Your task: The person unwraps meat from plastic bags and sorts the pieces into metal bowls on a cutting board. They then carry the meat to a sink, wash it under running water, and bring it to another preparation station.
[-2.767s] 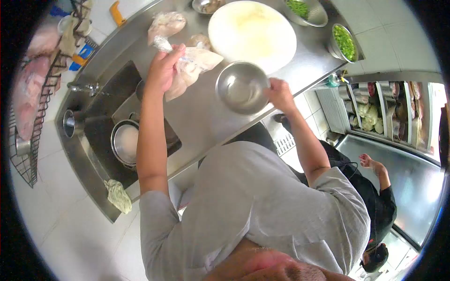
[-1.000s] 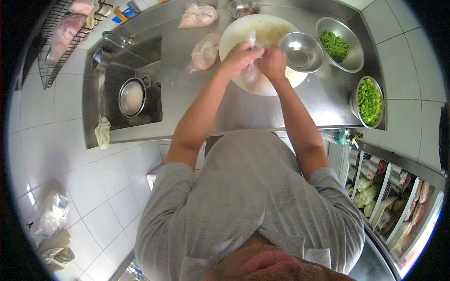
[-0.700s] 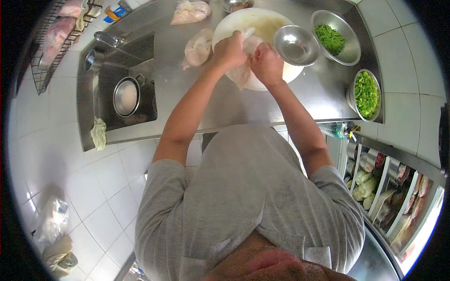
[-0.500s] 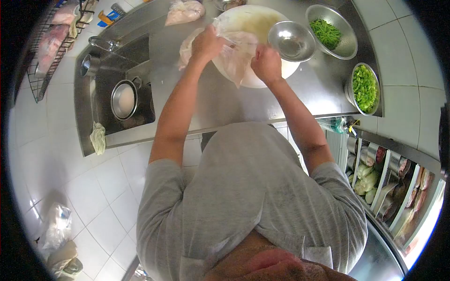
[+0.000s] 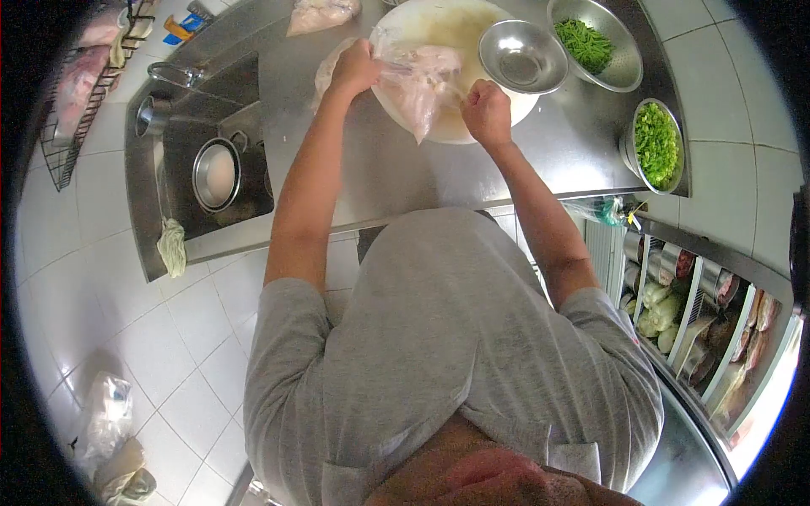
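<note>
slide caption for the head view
Left hand grips a plastic bag over the white board, right hand closed beside it.

No lettering, label, brand, number or sign can be read anywhere in this view.

At the upper centre of the frame, our left hand (image 5: 356, 67) and right hand (image 5: 487, 114) flank a clear plastic bag of pale meat (image 5: 429, 78) over a round white cutting board (image 5: 464, 17). To its right we have a round silver metal bowl (image 5: 523, 57), then a perforated silver metal colander (image 5: 626, 67) at upper right. At left, a round silver metal pot (image 5: 199, 185) sits in a rectangular steel sink (image 5: 228, 105), above a crumpled pale green cloth (image 5: 172, 247).
</note>
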